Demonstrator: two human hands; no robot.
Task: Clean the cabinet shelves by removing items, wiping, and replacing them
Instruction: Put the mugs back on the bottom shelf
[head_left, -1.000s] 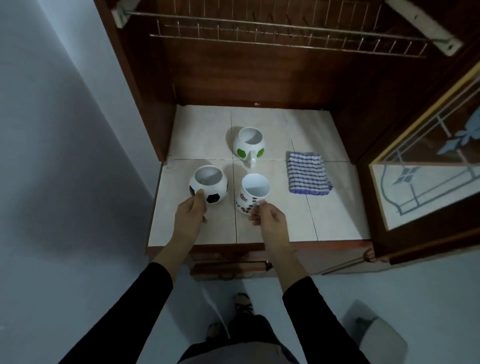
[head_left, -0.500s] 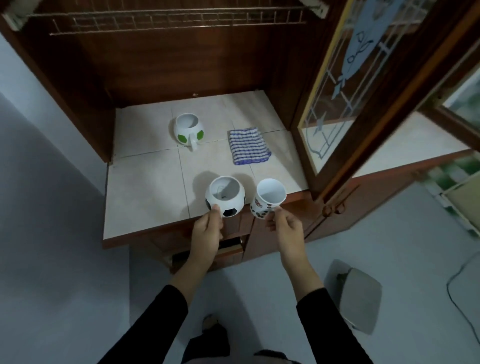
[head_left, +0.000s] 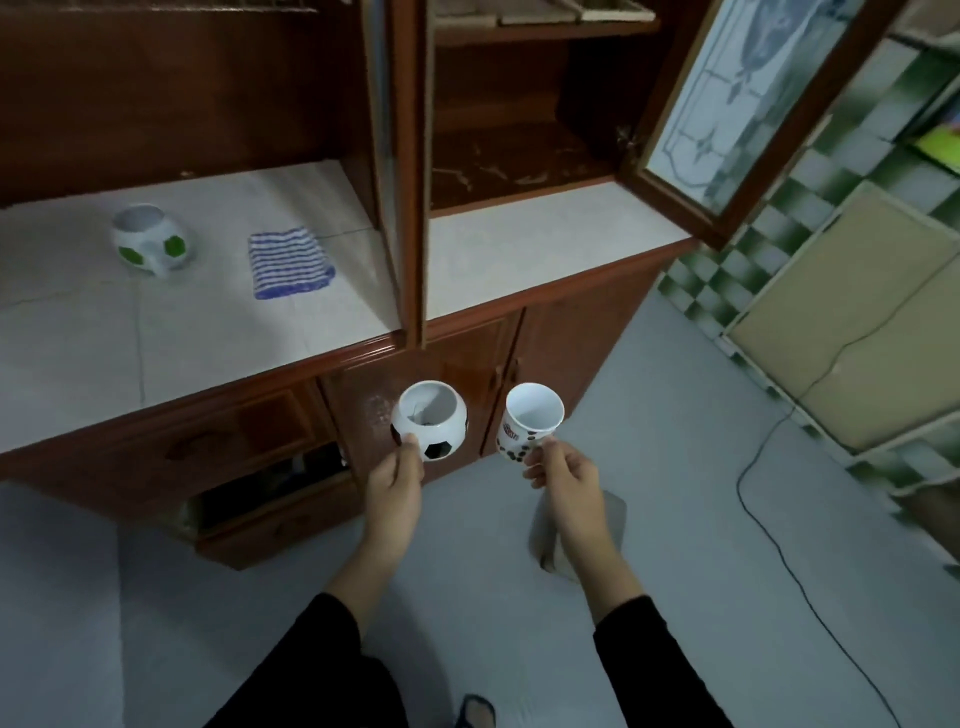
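I have two cups held in the air in front of the cabinet's lower doors (head_left: 561, 338), clear of the tiled shelf (head_left: 78, 338). The football mug (head_left: 434, 423), round and white with black patches, sits upright with its mouth open, my left hand (head_left: 395, 483) pinching its near side. Just to its right, not touching, the tall white cup (head_left: 530, 426) with dark spots and a small red label tilts slightly, pinched low down by my right hand (head_left: 563, 475). On the shelf, the white mug with green patches (head_left: 150, 241) stands upright towards the rear, and the blue-striped cloth (head_left: 288, 262) lies folded flat to its right, apart from it
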